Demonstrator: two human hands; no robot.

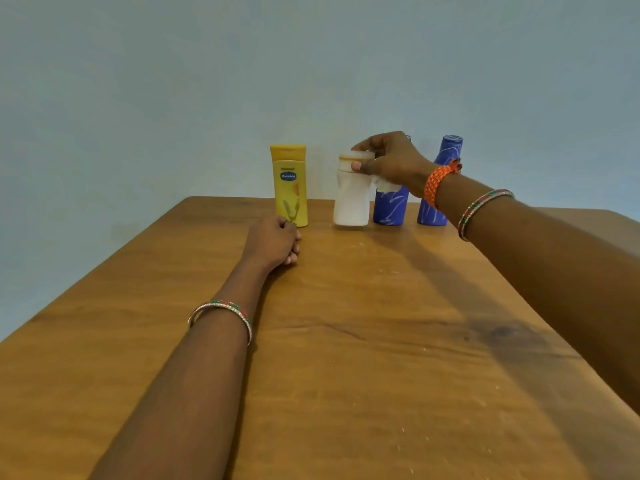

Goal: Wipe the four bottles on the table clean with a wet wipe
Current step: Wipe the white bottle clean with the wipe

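Pale blue wall, brown wooden surface (346, 341), four bottles at 12 o'clock.
Head view: right hand (391, 161) pinches the white bottle (351, 199) at its cap, wet wipe (386, 183) tucked beneath; left hand (273, 242) rests curled, holding nothing, by the yellow bottle (290, 183). Best steady the base, wipe downward; two blue bottles (389, 206) stand behind.

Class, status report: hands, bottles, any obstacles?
Right hand grips white plastic bottle by its cap, wet wipe under palm. Left hand curled, holding nothing, on wooden table. No obstruction.

one yellow bottle (289, 185), one white bottle (351, 199), two blue bottles (389, 209), one wipe (386, 183)
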